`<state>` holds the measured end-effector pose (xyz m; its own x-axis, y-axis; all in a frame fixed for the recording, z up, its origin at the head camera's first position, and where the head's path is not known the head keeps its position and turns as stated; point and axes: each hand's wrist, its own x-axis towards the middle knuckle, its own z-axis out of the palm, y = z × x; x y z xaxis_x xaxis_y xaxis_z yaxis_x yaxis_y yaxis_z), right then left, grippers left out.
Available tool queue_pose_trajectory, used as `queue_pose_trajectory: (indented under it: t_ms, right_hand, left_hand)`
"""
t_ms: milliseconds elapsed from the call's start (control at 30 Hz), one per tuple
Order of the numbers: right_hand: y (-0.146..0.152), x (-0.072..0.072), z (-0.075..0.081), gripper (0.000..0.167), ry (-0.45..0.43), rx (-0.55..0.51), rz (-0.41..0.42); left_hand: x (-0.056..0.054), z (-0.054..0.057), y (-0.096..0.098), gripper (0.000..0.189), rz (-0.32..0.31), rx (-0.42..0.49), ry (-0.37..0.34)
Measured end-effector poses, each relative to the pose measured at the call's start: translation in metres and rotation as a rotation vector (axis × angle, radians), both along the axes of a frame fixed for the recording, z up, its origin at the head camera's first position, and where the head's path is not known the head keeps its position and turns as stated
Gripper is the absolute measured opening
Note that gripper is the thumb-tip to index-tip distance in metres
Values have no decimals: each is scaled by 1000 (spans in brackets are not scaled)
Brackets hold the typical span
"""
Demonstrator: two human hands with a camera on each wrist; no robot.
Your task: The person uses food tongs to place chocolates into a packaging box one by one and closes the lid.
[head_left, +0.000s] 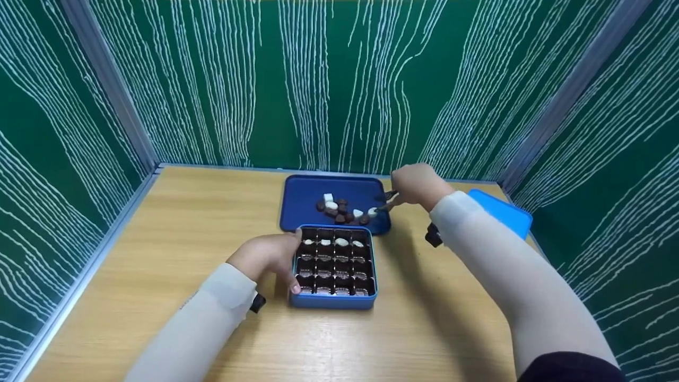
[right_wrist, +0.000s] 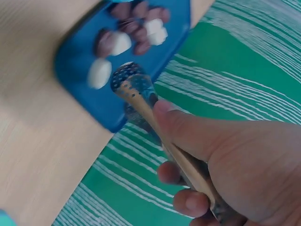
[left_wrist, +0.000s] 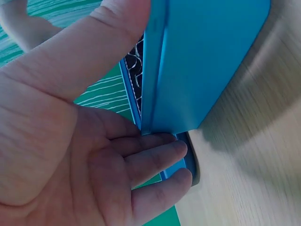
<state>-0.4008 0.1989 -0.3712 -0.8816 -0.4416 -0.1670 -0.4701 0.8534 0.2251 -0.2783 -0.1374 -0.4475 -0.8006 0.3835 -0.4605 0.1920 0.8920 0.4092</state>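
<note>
A blue tin box [head_left: 333,301] with a dark divided insert stands on the table. White chocolates [head_left: 341,242] sit in its far row of compartments; the nearer rows show bare plastic. My left hand [head_left: 271,254] holds the box's left side, thumb at the near corner, fingers [left_wrist: 155,162] at the far one. My right hand [head_left: 420,183] grips metal tongs [right_wrist: 162,134] with perforated ends. Those ends hover over the right part of a dark blue tray [head_left: 301,197], close beside a white chocolate [right_wrist: 99,73]. Brown chocolates [head_left: 340,218] and white ones lie scattered on the tray.
A light blue lid [head_left: 501,212] lies at the right rear of the wooden table [head_left: 212,212], partly behind my right forearm. Green walls [head_left: 350,85] with white streaks enclose the back and both sides. The tray lies directly behind the box.
</note>
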Motion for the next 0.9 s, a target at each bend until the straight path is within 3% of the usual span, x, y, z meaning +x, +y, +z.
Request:
queue_pose_trajectory:
  t_ms: [267, 500, 733, 900]
  right_hand:
    - [-2, -5, -12, 41, 4, 28, 5]
    - [-13, -6, -15, 35, -106, -21, -35]
    - [-21, -8, -22, 35, -34, 64, 91]
    - [-27, -12, -27, 28, -43, 107, 117]
  left_hand:
    - [2, -2, 2, 166, 3, -6, 4]
    - [3, -2, 6, 165, 14, -35, 22]
    - [1, -4, 7, 167, 34, -48, 13]
    - [0, -4, 8, 167, 39, -43, 15]
